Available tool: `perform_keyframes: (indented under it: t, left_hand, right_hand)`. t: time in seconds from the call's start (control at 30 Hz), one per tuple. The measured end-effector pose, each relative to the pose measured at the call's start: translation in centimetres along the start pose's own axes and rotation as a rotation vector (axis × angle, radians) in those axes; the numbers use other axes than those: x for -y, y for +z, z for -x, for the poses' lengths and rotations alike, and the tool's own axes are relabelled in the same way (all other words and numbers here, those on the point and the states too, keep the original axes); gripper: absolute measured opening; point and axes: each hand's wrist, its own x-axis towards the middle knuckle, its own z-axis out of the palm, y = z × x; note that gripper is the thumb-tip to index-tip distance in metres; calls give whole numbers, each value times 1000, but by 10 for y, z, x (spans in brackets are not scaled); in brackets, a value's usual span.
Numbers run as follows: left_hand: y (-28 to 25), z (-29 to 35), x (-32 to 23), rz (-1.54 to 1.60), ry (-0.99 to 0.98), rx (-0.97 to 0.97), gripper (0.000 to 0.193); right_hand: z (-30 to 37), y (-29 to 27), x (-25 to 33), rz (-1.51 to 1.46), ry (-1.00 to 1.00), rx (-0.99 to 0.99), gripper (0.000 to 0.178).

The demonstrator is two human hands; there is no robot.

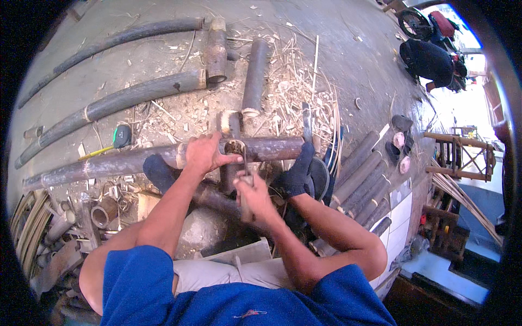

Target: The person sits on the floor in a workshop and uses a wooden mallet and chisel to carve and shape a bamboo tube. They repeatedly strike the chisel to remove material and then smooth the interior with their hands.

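Observation:
A long dark bamboo pole (136, 157) lies crosswise before me, with an opening cut into its upper side. My left hand (205, 154) grips the pole just left of that opening, its thumb reaching toward the opening's edge. In my right hand (255, 196) is the wooden handle of a knife (247, 211); its narrow blade points away from me into the opening. The blade's tip is hard to make out. Under the pole, a shorter bamboo piece (229, 126) runs away from me. My dark-socked feet (298, 173) are against the pole on both sides.
Bamboo lengths (141, 98) and short cut pieces (255, 76) lie beyond, among pale shavings (293, 87). A green tape measure (122, 135) is at left. A long blade (307, 122) stands near my right foot. Bamboo sections (359, 179) line the right; another person (429, 60) bends by a motorbike.

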Motion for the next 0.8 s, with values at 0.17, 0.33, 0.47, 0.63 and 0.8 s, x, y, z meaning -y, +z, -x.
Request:
perform_keyframes:
  t: [0.17, 0.33, 0.47, 0.63, 0.8]
  left_hand:
    - [-6, -1, 7, 54, 61, 77, 113]
    - [-7, -1, -1, 22, 0, 74, 111]
    - [-4, -3, -5, 35, -56, 54, 106]
    - [3, -4, -12, -22, -124, -98, 97]
    - [14, -4, -19, -12, -154, -191, 89]
  right_hand:
    - [0, 51, -34, -260, -38, -211, 27]
    - [-13, 52, -33, -182, -10, -279, 24]
    - [-13, 10, -14, 177, -4, -159, 32]
    - [-28, -38, 22, 546, -122, 24, 42]
    - [-59, -65, 79, 898, -67, 290, 47]
